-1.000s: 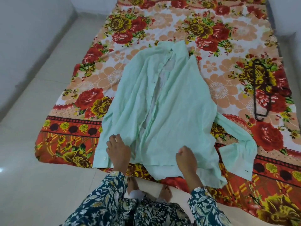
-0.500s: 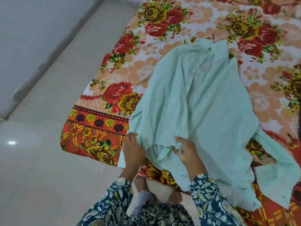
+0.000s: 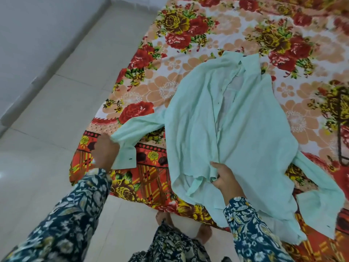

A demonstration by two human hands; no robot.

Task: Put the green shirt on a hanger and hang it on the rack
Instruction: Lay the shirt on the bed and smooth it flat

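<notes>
Progress in hanging task: early stage. Green shirt [image 3: 245, 129] spread front-up and unbuttoned on floral blanket [image 3: 188, 76], collar toward far edge, hem at near edge beside tiled floor [image 3: 47, 120]. Not yet on any hanger; no rack in view. Dark thin loop [image 3: 340, 129] lying at right edge of blanket, judged likely the hanger, cut off by frame and untouched. Remaining, as judged: fetching hanger, feeding it into shoulders, lifting, hooking onto rack.

Left hand [image 3: 105, 152], over left edge of blanket close to near left corner: fingers curled tight round end of one sleeve just above cuff [image 3: 126, 159], sleeve drawn out sideways from shirt body. Right hand [image 3: 224, 178], toward middle of near edge: thumb raised and fingers curled, pinching lower hem of a front panel beside button strip [image 3: 219, 125], cloth bunched at grip. Other sleeve [image 3: 321, 195] loose, trailing toward near right corner, held by neither hand. Bare feet [image 3: 204, 233] just off near edge, on floor.
</notes>
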